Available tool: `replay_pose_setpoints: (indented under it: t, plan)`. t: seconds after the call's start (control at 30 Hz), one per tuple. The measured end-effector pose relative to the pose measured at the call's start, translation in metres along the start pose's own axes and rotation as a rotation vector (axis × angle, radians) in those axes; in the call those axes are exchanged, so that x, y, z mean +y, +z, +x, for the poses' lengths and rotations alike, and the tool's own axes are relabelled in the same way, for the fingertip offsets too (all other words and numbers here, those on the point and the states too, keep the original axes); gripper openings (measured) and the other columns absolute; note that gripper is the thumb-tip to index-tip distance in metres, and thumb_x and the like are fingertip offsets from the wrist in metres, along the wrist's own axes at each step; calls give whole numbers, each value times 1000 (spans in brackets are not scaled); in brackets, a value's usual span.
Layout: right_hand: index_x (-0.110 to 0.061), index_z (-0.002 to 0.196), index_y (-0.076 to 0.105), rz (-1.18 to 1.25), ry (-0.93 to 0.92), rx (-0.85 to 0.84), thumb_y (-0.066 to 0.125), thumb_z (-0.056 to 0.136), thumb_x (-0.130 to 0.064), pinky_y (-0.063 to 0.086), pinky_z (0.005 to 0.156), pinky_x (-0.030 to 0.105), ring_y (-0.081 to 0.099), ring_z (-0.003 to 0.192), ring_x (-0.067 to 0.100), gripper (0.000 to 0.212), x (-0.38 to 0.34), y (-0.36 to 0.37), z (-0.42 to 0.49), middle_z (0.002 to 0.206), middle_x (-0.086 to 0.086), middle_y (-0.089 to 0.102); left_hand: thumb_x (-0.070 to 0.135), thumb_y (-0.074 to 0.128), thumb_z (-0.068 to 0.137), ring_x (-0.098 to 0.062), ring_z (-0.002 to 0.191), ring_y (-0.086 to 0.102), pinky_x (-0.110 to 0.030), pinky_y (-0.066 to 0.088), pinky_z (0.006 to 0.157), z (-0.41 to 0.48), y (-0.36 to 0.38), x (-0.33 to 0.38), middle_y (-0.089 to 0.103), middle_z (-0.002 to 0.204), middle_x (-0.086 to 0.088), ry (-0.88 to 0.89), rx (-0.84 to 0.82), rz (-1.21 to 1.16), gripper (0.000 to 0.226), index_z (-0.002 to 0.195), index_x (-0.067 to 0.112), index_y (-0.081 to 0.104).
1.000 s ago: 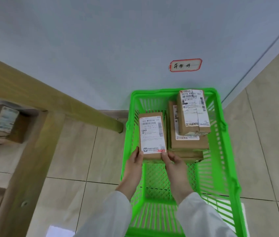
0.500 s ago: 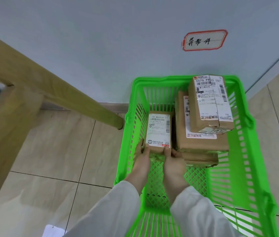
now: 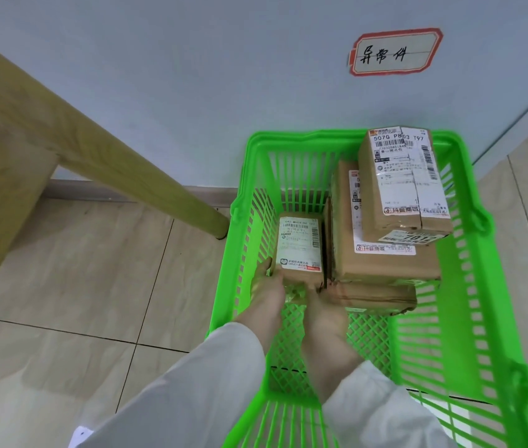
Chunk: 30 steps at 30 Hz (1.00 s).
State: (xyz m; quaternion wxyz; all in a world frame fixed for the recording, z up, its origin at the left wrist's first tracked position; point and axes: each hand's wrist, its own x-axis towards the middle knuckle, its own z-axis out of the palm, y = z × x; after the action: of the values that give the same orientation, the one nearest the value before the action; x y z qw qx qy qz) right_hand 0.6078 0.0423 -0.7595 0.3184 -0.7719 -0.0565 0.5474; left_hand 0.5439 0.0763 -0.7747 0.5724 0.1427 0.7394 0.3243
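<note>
Against a pale wall, on a tiled floor, stands a green basket [image 3: 469, 205]. Inside it, the left hand [image 3: 267, 286] and right hand [image 3: 324, 307] both grip the near end of a small labelled parcel [image 3: 300, 250]. It sits low in the basket's left half, just beside the parcel stack [image 3: 385, 263].

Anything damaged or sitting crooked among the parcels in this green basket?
Yes. The top parcel sits skewed on the middle parcel at the right of the basket, and its label looks split lengthwise. The bottom parcel under them looks creased and crumpled along its near edge. The small parcel seems intact.
</note>
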Motion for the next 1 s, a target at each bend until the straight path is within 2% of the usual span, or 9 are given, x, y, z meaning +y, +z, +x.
replay_pose_setpoints:
  t: [0.07, 0.17, 0.23, 0.3, 0.4, 0.53, 0.67, 0.8, 1.0]
  plan:
    - [-5, 97, 61, 125, 73, -58, 55, 95, -18, 44, 68, 31, 51, 65, 17, 15, 3, 6, -5, 74, 4, 54, 14, 48, 99, -33, 118, 56, -44, 44, 100, -1, 0, -3, 59, 129, -13, -24, 19, 22, 42, 141, 20, 44]
    - [-9, 90, 63, 285, 107, -90, 57, 94, -13, 44, 61, 28, 45, 57, 13, 9, 8, 12, 0, 72, 6, 52, 10, 46, 99, -34, 119, 55, -42, 44, 98, -3, -1, -5, 58, 129, -15, -60, 58, 53, 43, 142, 14, 41]
    - [-7, 93, 61, 430, 190, -152, 53, 94, -3, 43, 55, 23, 48, 60, 13, 9, 8, 11, 0, 78, 10, 54, 12, 45, 99, -32, 111, 57, -40, 48, 93, -4, -5, -7, 58, 124, -17, -116, 68, 57, 40, 139, 7, 42]
    - [-5, 95, 59, 536, 240, -195, 49, 95, 1, 44, 59, 23, 49, 65, 14, 13, 9, 8, 1, 77, 9, 53, 9, 45, 99, -23, 74, 55, -26, 49, 63, -6, -6, -8, 60, 92, -15, -153, 45, 15, 33, 128, -2, 52]
    - [-4, 108, 60, 629, 255, -240, 47, 97, -2, 48, 80, 29, 59, 93, 21, 18, 7, 8, 1, 107, 18, 61, 0, 53, 91, -13, 52, 40, -17, 33, 41, -4, -4, -9, 54, 69, -4, -146, 5, 3, 26, 115, -2, 63]
    - [-5, 129, 52, 615, 245, -277, 48, 98, -11, 34, 109, 35, 41, 134, 26, 31, -1, 8, 0, 143, 17, 44, 4, 55, 91, -10, 67, 48, -24, 34, 55, -1, 2, -5, 59, 78, 0, -148, -36, -33, 22, 111, 8, 64]
    - [-10, 132, 51, 549, 241, -323, 47, 98, -16, 29, 111, 33, 36, 137, 21, 34, -4, 5, -5, 145, 10, 44, 5, 55, 91, -15, 82, 55, -25, 35, 62, -6, 0, -4, 63, 84, 1, -177, -91, -32, 13, 95, 15, 63]
    - [-12, 136, 47, 451, 229, -268, 47, 98, -25, 24, 111, 34, 33, 138, 22, 39, -17, -20, -27, 146, 8, 43, 14, 52, 94, -26, 117, 51, -35, 39, 101, -32, -5, -1, 60, 121, -8, -195, -99, 11, 32, 125, 9, 57]
    - [-13, 138, 46, 368, 202, -175, 54, 94, -35, 26, 107, 32, 36, 136, 20, 50, -54, -90, -125, 144, 5, 43, 19, 42, 101, -25, 129, 44, -34, 32, 106, -152, -15, 27, 46, 142, -10, -205, -85, 139, 40, 138, 5, 44]
